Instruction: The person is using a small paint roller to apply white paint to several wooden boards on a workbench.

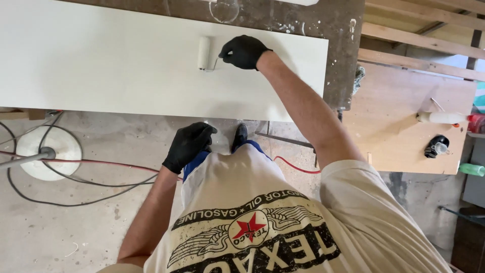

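Right hand (244,51): black-gloved, gripping the small white paint roller (204,52) flat on the long white board (101,60).
Left hand (188,145): gloved, loosely curled, empty, off the wet surface.

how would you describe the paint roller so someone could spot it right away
Start at the long white flat panel lying across the stained workbench. Near its far edge, the right hand in a black glove grips a thin handle. At its end sits the small white cylindrical paint roller, the only raised shape on the panel.
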